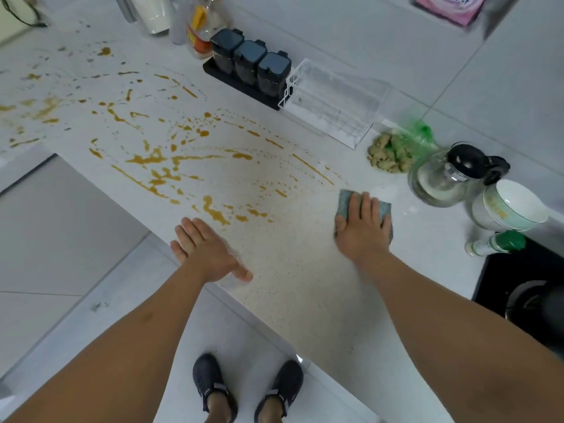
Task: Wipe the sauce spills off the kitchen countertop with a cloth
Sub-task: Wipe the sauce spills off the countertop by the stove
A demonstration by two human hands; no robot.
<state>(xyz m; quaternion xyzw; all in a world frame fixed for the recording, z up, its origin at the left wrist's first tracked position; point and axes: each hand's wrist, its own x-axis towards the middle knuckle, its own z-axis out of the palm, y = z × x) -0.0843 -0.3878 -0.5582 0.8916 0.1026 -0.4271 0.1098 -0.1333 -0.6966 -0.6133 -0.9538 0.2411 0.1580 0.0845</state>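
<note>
Brown sauce spills (pixel 171 166) streak and dot the white countertop (pixel 299 270) from its middle out to the far left. My right hand (pixel 363 227) presses flat on a grey-blue cloth (pixel 346 199) at the right end of the spills, fingers straight. My left hand (pixel 207 248) rests flat on the counter's front edge, fingers spread, just below a sauce blotch (pixel 215 212). It holds nothing. The counter around the cloth shows only fine specks.
Along the back stand three dark spice jars (pixel 248 64), a clear plastic rack (pixel 332 102) and bottles (pixel 200 29). To the right are ginger in a green net (pixel 390 154), a glass pot (pixel 448 175), stacked bowls (pixel 509 206), a green-capped bottle (pixel 497 244) and a black stove (pixel 525 288).
</note>
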